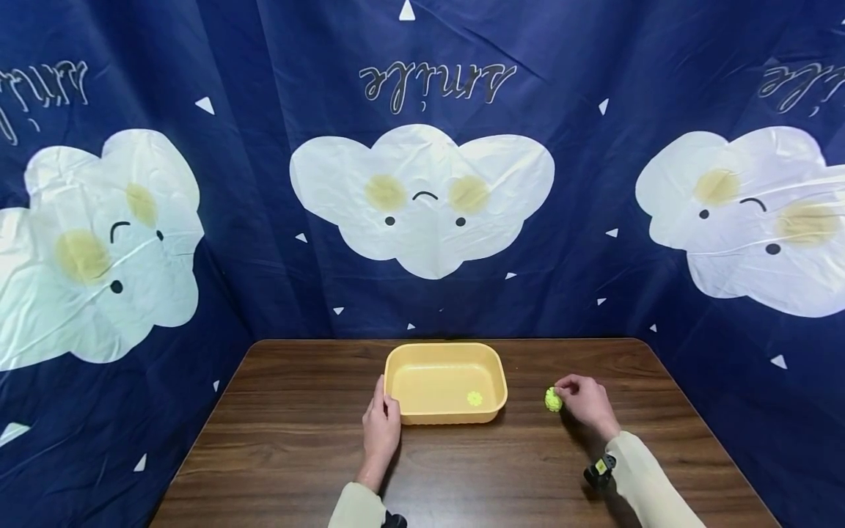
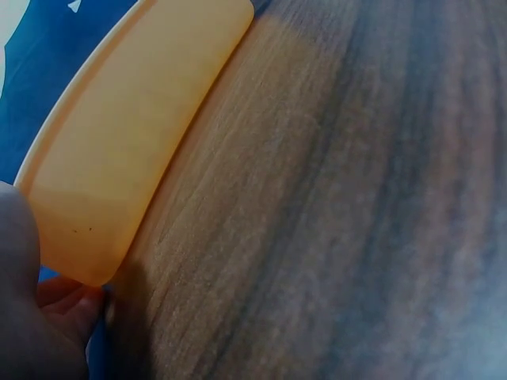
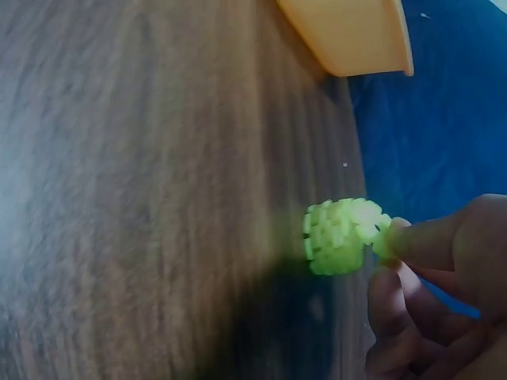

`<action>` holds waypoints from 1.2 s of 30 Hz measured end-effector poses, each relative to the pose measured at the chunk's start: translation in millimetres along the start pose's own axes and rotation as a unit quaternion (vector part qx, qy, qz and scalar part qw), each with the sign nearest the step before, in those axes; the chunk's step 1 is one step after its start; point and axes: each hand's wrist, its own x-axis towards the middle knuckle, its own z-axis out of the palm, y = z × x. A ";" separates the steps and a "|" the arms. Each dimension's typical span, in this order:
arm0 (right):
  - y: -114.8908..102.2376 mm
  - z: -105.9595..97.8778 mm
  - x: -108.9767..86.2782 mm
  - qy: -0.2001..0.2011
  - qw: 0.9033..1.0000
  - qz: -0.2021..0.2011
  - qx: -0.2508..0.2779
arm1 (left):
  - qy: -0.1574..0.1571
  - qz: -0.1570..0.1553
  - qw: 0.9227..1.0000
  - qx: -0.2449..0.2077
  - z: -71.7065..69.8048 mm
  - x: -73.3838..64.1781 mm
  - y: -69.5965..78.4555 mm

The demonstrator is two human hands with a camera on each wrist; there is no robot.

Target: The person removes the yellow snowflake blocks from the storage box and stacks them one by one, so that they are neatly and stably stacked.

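Note:
A yellow plastic basin (image 1: 449,419) stands at the back middle of the table. My left hand (image 1: 382,429) holds its front left corner, thumb by the rim and fingers along the side; in the left wrist view the thumb (image 2: 16,253) touches the basin's wall (image 2: 135,134). One flat, flower-shaped yellow-green piece (image 1: 474,398) lies inside the basin. To the right, my right hand (image 1: 587,402) pinches a flower-shaped piece (image 3: 383,237) between thumb and fingertips. That piece touches a rounded yellow-green cluster (image 3: 334,237) of similar pieces; whether they are joined cannot be told.
The brown wood-grain table (image 1: 297,455) has rounded back corners. Behind it and at both sides hangs a dark blue curtain (image 1: 251,183) with white clouds. A black wrist device (image 1: 599,471) sits on the right sleeve.

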 end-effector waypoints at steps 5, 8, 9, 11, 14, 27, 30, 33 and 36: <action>3.4 2.7 0.9 -0.007 1.000 0.014 -0.012 | -0.002 -0.001 1.000 -0.004 -0.1 -0.2 -0.2; 5.2 4.1 1.4 -0.008 1.000 0.018 -0.012 | -0.001 -0.002 1.000 -0.003 -0.2 -0.5 -1.0; 5.5 4.6 1.4 -0.008 1.000 0.020 -0.011 | -0.001 -0.002 1.000 -0.002 -0.4 -0.5 -1.1; 5.9 5.5 1.4 -0.009 1.000 0.020 -0.011 | 0.000 0.001 1.000 -0.001 -0.6 -0.1 -1.4; 5.5 6.8 1.2 -0.008 1.000 0.020 -0.011 | -0.002 -0.001 1.000 -0.003 -1.3 0.5 -2.0; 2.5 7.2 1.3 0.009 1.000 0.006 -0.022 | -0.016 -0.013 1.000 -0.003 -1.3 0.6 -0.6; -1.0 7.4 4.8 0.027 0.999 -0.019 -0.031 | -0.018 -0.015 1.000 -0.006 -1.5 0.7 0.5; -12.2 9.5 9.8 0.046 0.997 -0.061 -0.029 | -0.013 -0.010 1.000 -0.006 -1.4 0.6 0.9; -32.7 14.2 14.9 0.058 0.993 -0.106 -0.012 | -0.006 -0.003 1.000 -0.002 -0.8 0.8 0.4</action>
